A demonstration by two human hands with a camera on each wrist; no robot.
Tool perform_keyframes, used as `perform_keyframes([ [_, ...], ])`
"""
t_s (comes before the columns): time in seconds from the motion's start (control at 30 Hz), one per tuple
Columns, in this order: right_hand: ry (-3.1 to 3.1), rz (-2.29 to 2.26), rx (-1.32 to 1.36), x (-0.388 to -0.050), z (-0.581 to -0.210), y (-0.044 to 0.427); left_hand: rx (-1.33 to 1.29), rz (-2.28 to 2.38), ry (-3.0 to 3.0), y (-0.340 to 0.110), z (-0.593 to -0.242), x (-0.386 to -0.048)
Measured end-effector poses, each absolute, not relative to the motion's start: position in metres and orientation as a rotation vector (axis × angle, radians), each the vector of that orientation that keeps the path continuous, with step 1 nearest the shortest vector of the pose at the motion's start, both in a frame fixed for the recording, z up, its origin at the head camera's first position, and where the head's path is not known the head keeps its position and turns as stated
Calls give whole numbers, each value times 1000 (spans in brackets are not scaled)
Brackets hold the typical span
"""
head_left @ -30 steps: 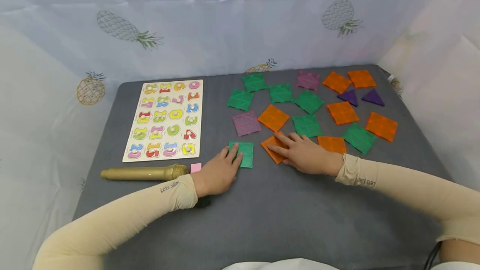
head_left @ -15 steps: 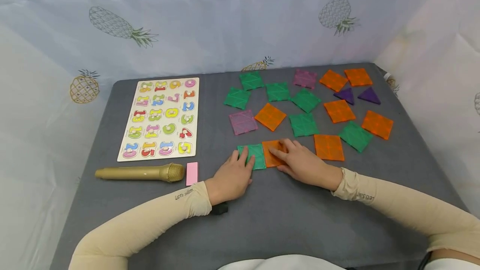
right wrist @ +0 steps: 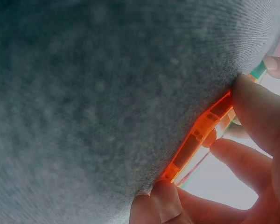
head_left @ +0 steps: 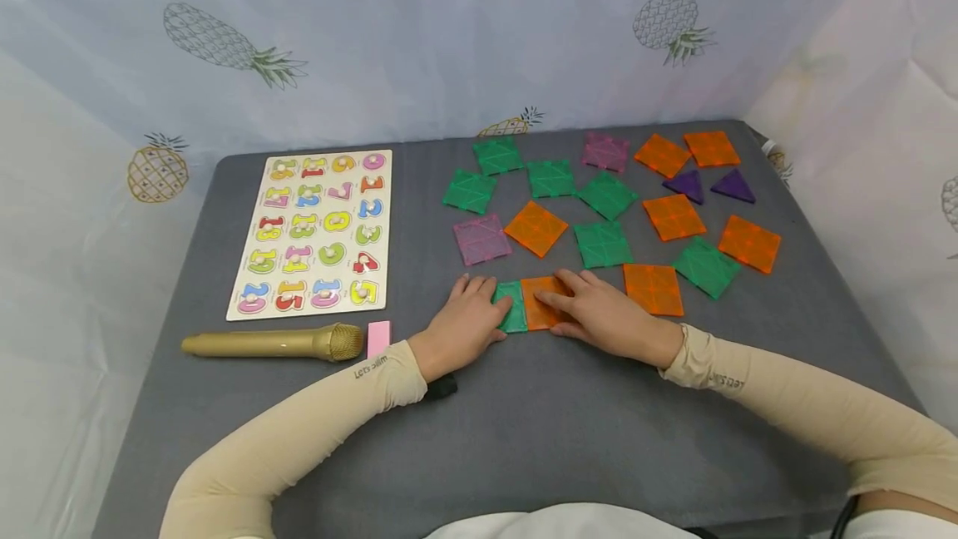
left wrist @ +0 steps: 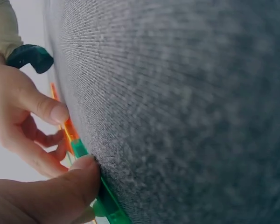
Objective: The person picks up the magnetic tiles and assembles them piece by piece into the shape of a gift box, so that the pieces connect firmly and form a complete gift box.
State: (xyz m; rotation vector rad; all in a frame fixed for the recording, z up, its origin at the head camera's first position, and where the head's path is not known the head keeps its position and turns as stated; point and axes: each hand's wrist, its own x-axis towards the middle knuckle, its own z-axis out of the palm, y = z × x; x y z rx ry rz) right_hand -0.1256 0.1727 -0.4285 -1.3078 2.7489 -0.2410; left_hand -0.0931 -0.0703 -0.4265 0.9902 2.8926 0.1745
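A green square tile [head_left: 515,318] and an orange square tile [head_left: 535,319], both see-through, lie flat between a person's two hands, edge against edge. The left hand [head_left: 466,324] covers the left part of the green tile, its thumb and fingers bent around it and gripping it. The right hand [head_left: 612,314] holds the orange tile; the right wrist view shows the thumb at one end, fingertips at the other, and another finger reaching over the top.

Just beyond the left hand lies a magenta tile [head_left: 481,239], with a second orange tile [head_left: 535,229] to its right. Just right of the right hand, by the wrist, is a third orange tile [head_left: 654,291], with a green tile touching or nearly touching its right side. Farther beyond the right hand, more green, orange and magenta squares are scattered, along with two purple triangles [head_left: 733,185].

Just left of the left hand, by its cuff, stands or lies a pink block [head_left: 379,338]; left of that is a gold microphone [head_left: 269,344], lying on its side. Beyond the microphone is a board of colourful number pieces [head_left: 314,235]. Under everything is a dark grey tabletop [head_left: 599,431]. Beige sleeves [head_left: 299,447] cover both forearms, and a pale pineapple-print curtain [head_left: 419,65] hangs behind.
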Motion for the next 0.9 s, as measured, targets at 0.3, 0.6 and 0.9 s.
perform_keyframes([
  [0.3,2711,-259,-1303,-126,-422,176,1068,267,2878,-71,-427,-96],
  [0.6,2847,-327,-1069,-197,-405,147,681,407,2945,-83,-402,-149],
  [0.9,2703,-251,-1009,-243,-412,124,604,270,2802,-87,-411,-191],
])
